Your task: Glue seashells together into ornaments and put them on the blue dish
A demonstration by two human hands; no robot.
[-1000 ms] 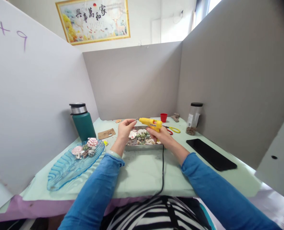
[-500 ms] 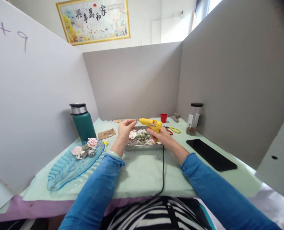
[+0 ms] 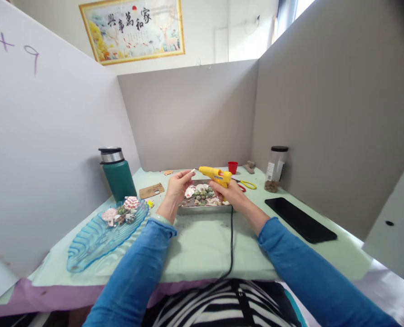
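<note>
My right hand [image 3: 229, 193] is wrapped round the grip of a yellow hot glue gun [image 3: 213, 173], whose nozzle points left. A black cord [image 3: 232, 245] hangs from its handle down over the table edge. Close to the nozzle tip, my left hand [image 3: 178, 187] pinches a small whitish piece [image 3: 193, 170] between thumb and fingertips; it is too small to tell its kind. Below both hands lies a shallow metal tray [image 3: 202, 210] filled with shells and small green and brown pieces, partly hidden by the hands.
On the left are a blue glass dish [image 3: 96, 245] bearing shells, a green bottle [image 3: 119, 175] and a cardboard piece [image 3: 151, 190]. At the right lie scissors [image 3: 248, 185], a red cup [image 3: 233, 167], a clear jar [image 3: 276, 169] and a black phone [image 3: 299, 219]. Grey panels [image 3: 188, 118] enclose the table.
My left hand has turned slightly and drawn a little away from the nozzle, so the small whitish piece shows more. The glue gun has shifted very slightly right.
</note>
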